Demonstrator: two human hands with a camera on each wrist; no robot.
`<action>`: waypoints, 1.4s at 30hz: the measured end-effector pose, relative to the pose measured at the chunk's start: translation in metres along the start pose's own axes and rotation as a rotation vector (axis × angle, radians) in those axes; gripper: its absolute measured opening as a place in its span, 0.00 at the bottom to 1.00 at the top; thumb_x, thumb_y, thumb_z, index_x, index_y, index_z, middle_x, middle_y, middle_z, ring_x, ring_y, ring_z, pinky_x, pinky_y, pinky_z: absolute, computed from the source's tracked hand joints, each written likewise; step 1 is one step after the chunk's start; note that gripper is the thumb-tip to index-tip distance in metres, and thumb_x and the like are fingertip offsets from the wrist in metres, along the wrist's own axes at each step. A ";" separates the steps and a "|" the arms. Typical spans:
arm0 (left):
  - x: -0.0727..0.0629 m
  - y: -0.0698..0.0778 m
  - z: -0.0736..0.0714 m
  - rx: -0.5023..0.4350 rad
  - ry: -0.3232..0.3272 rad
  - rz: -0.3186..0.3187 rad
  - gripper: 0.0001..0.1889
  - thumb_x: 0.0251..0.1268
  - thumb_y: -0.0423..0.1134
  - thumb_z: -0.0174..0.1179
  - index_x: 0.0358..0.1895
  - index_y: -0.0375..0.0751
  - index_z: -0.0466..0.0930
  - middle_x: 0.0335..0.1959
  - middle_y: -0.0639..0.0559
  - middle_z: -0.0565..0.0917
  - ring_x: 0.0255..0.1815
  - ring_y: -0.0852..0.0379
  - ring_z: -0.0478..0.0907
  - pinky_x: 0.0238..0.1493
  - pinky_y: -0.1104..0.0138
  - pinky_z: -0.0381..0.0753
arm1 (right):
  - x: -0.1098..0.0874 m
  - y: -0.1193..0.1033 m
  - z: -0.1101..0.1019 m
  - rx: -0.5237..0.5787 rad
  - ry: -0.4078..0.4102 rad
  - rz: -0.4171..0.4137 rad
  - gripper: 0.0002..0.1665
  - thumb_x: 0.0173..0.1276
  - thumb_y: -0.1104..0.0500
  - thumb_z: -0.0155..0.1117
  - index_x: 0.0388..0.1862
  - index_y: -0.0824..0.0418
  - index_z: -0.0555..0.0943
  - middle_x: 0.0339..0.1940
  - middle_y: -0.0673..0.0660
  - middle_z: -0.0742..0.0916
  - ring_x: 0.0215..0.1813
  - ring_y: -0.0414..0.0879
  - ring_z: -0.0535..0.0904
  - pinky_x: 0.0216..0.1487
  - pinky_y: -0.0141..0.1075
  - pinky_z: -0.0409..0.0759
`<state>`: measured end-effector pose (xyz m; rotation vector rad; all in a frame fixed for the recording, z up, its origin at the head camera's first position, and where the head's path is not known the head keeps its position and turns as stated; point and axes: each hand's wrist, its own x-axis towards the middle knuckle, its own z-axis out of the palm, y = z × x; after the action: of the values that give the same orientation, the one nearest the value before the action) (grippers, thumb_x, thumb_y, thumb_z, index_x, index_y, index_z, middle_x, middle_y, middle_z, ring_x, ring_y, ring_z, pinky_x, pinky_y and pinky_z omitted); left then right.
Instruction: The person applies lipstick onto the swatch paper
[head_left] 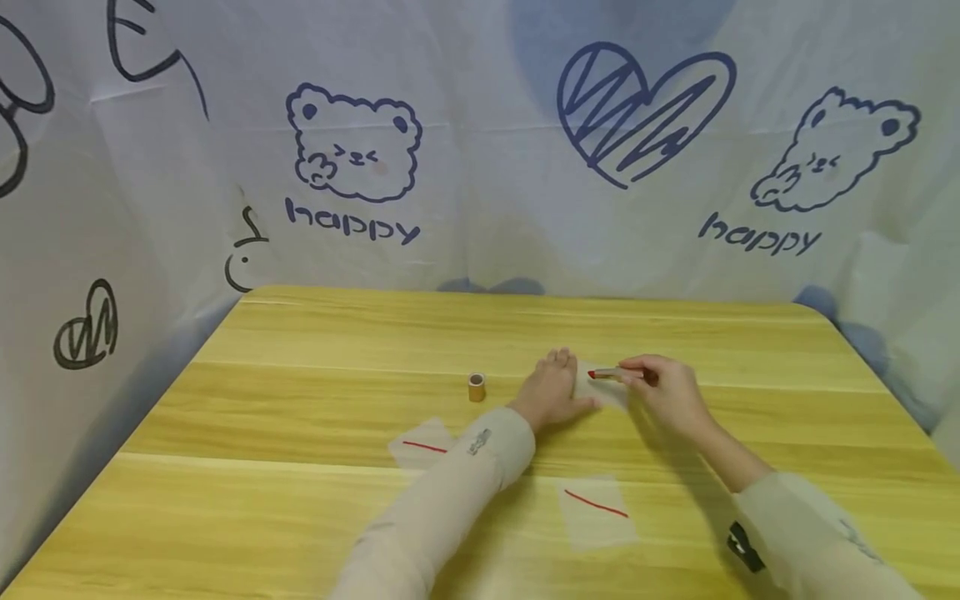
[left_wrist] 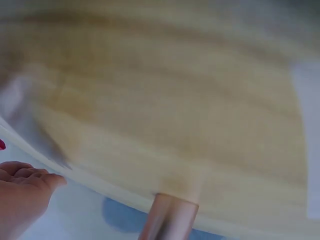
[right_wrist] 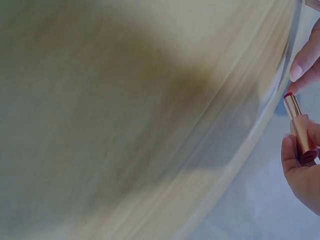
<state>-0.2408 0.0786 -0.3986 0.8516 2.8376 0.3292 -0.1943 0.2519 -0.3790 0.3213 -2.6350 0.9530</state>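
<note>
My right hand (head_left: pixel 671 398) pinches a lipstick (head_left: pixel 607 374) with a gold case and a red tip pointing left. In the right wrist view the lipstick (right_wrist: pixel 299 120) sits between thumb and fingers, its tip close to the left hand's fingers (right_wrist: pixel 306 62). My left hand (head_left: pixel 551 390) rests palm down on the edge of a small whitish sheet (head_left: pixel 606 393), fingers extended. The lipstick tip is over this sheet; whether it touches is hard to tell. Left of that hand stands the gold lipstick cap (head_left: pixel 476 388), upright with its hollow end up.
Two more thin sheets lie on the wooden table (head_left: pixel 262 500), each with a red stroke: a left sheet (head_left: pixel 420 435), partly behind the left sleeve (head_left: pixel 450 500), and a front sheet (head_left: pixel 600 529). A printed cloth (head_left: pixel 487 192) hangs behind the table.
</note>
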 end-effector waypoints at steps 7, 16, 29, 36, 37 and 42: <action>0.003 0.000 -0.005 0.011 -0.042 -0.026 0.43 0.64 0.63 0.48 0.71 0.33 0.52 0.74 0.41 0.53 0.75 0.47 0.50 0.73 0.62 0.54 | 0.002 -0.002 0.004 0.005 0.003 0.006 0.09 0.58 0.70 0.64 0.38 0.72 0.83 0.33 0.67 0.86 0.31 0.49 0.80 0.28 0.24 0.75; 0.006 -0.001 -0.004 0.036 -0.047 -0.029 0.43 0.63 0.64 0.48 0.71 0.34 0.52 0.73 0.42 0.56 0.74 0.48 0.52 0.73 0.63 0.56 | 0.002 0.002 0.009 -0.042 0.034 -0.029 0.08 0.56 0.72 0.65 0.36 0.73 0.83 0.32 0.69 0.86 0.30 0.54 0.82 0.28 0.32 0.81; 0.006 0.000 -0.004 0.094 -0.061 0.009 0.40 0.66 0.62 0.46 0.71 0.34 0.52 0.74 0.42 0.54 0.75 0.49 0.50 0.74 0.62 0.52 | 0.005 0.008 0.011 -0.053 0.031 -0.060 0.08 0.53 0.75 0.66 0.35 0.74 0.83 0.33 0.69 0.86 0.32 0.56 0.84 0.29 0.39 0.82; 0.008 0.001 -0.002 0.104 -0.073 -0.003 0.39 0.67 0.61 0.45 0.71 0.36 0.53 0.74 0.44 0.54 0.75 0.50 0.51 0.74 0.62 0.52 | 0.009 0.006 0.011 -0.078 -0.014 -0.110 0.09 0.53 0.79 0.63 0.34 0.74 0.83 0.33 0.68 0.87 0.34 0.58 0.84 0.34 0.43 0.84; 0.009 0.001 -0.001 0.102 -0.079 -0.006 0.39 0.67 0.61 0.44 0.71 0.36 0.52 0.74 0.44 0.54 0.75 0.50 0.50 0.74 0.63 0.51 | 0.009 0.006 0.011 -0.086 -0.018 -0.119 0.09 0.53 0.78 0.63 0.34 0.73 0.83 0.32 0.68 0.87 0.34 0.58 0.84 0.34 0.43 0.84; 0.011 0.001 0.002 0.091 -0.103 -0.019 0.38 0.68 0.61 0.44 0.72 0.38 0.51 0.75 0.46 0.53 0.76 0.52 0.48 0.75 0.63 0.50 | 0.010 0.004 0.011 -0.120 -0.039 -0.143 0.08 0.53 0.78 0.63 0.33 0.73 0.83 0.32 0.67 0.86 0.35 0.58 0.84 0.34 0.44 0.84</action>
<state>-0.2493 0.0861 -0.4008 0.8331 2.7813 0.1497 -0.2077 0.2465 -0.3857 0.4958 -2.6492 0.7473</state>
